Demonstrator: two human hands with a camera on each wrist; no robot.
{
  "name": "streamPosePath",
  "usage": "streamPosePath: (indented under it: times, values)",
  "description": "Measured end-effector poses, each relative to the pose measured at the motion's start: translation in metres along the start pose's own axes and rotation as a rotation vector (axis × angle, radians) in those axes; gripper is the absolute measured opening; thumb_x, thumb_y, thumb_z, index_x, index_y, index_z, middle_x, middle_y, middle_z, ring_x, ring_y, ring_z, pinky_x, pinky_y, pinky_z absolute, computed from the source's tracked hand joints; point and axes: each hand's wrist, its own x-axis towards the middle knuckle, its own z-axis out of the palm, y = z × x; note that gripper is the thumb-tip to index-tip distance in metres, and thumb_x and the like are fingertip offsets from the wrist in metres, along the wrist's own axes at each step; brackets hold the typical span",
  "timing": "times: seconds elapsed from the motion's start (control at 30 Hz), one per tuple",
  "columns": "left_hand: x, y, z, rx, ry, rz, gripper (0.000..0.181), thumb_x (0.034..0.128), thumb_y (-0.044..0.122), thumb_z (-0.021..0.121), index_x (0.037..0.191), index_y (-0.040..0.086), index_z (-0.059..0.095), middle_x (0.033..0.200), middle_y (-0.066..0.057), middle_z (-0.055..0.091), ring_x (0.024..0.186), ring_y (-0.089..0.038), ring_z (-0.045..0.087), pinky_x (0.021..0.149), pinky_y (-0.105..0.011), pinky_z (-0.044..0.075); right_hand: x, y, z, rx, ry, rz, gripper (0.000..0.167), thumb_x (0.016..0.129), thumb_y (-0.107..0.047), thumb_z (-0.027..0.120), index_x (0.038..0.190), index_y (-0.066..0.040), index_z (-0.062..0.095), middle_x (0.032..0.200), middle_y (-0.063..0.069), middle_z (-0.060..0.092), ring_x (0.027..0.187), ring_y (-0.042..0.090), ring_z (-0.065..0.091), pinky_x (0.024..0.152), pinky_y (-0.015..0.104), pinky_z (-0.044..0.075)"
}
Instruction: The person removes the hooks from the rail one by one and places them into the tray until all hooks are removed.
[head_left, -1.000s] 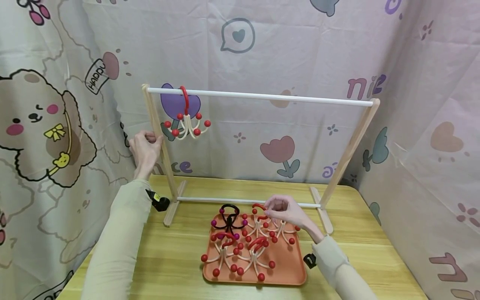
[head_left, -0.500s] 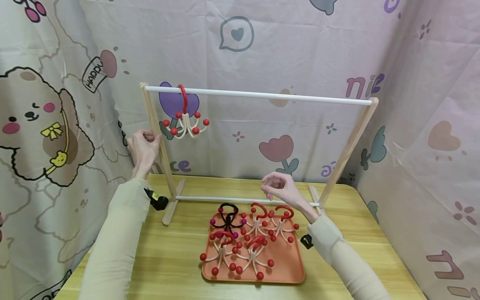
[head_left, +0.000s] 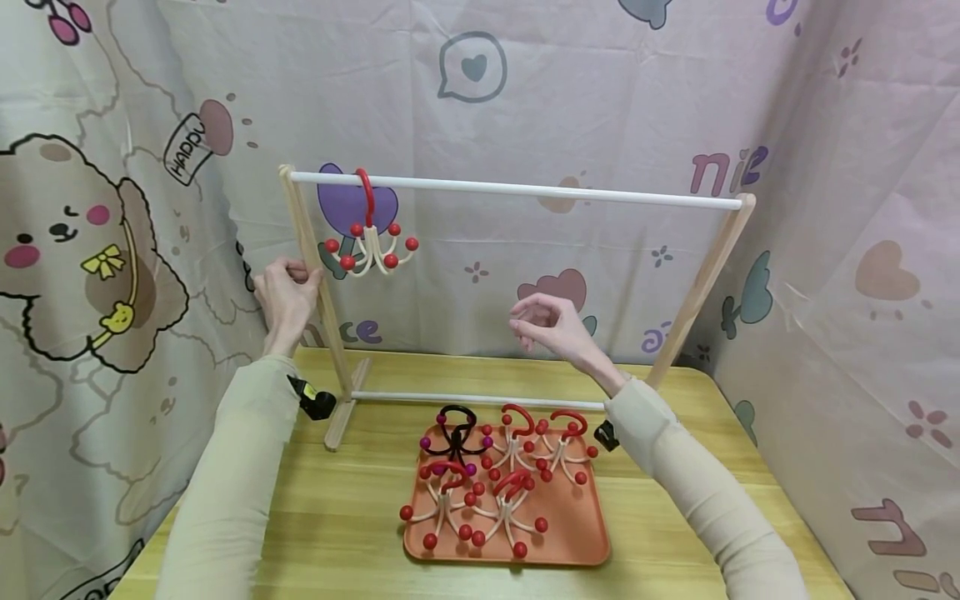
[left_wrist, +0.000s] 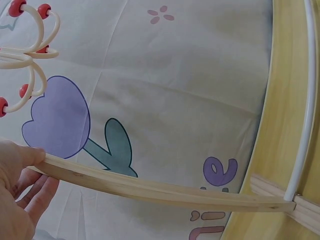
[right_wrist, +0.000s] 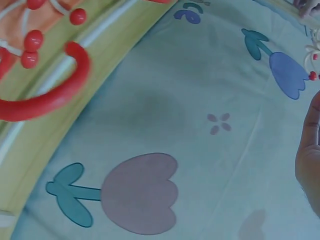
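My left hand pinches the left wooden post of a rack between thumb and fingers; the left wrist view shows this grip up close. From the rack's white top bar hangs a cream multi-armed hook hanger with red balls and a red hook. My right hand is in the air above the tray, fingers loosely bent, with nothing seen in it. Below it, an orange tray bears a black hanger with purple balls and several red-and-cream hangers.
The rack's white lower bar runs just behind the tray. Its right post stands beyond my right forearm. A wood-grain table carries everything, and patterned curtains enclose the back and sides.
My right hand has risen from the back-right hanger on the tray, without it, to a height between the rack's bars. The left hand keeps its grip on the post.
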Motion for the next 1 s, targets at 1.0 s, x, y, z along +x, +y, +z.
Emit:
streamPosePath:
  times: [1.0]
  values:
    - [0.001, -0.001, 0.0, 0.021, 0.027, 0.034, 0.031, 0.0945, 0.021, 0.068, 0.109, -0.006, 0.068, 0.108, -0.027, 0.069, 0.117, -0.042, 0.05, 0.108, -0.049, 0.034, 0.08, -0.047, 0.035, 0.084, 0.091, 0.018, 0.023, 0.091, -0.006, 0.071, 0.112, 0.004, 0.064, 0.076, -0.001, 0.071, 0.061, 0.013, 0.063, 0.062, 0.027, 0.057]
